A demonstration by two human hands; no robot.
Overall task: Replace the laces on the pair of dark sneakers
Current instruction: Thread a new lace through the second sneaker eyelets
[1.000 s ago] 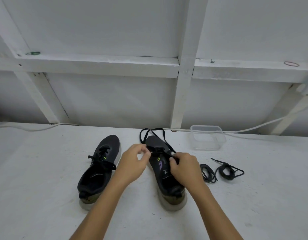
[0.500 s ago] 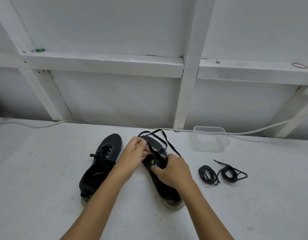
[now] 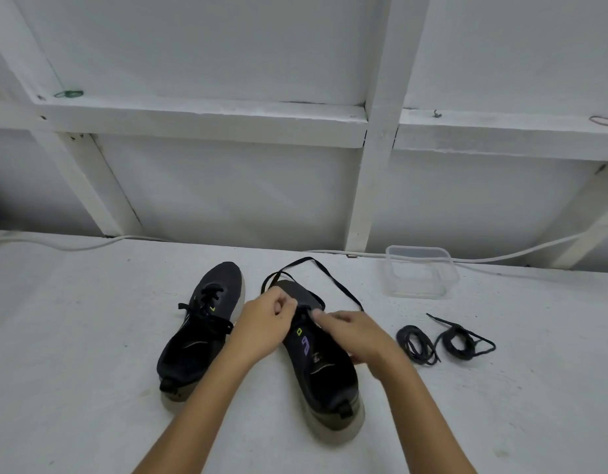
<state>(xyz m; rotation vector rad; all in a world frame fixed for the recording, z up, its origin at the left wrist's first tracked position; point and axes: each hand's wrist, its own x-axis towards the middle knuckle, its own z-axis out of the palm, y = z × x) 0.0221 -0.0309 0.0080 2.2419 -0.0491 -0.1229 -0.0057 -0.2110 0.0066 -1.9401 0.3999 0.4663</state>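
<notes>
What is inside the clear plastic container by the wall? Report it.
The clear plastic container shows nothing inside; the white table is visible through its walls and bottom. No part of it is covered, though tiny contents would be hard to tell.

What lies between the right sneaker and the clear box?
In the head view, a loose black lace loops across the table between the right sneaker and the clear box.

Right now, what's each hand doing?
Left hand: fingers pinching the black lace on the right sneaker.
Right hand: cannot tell.
</notes>
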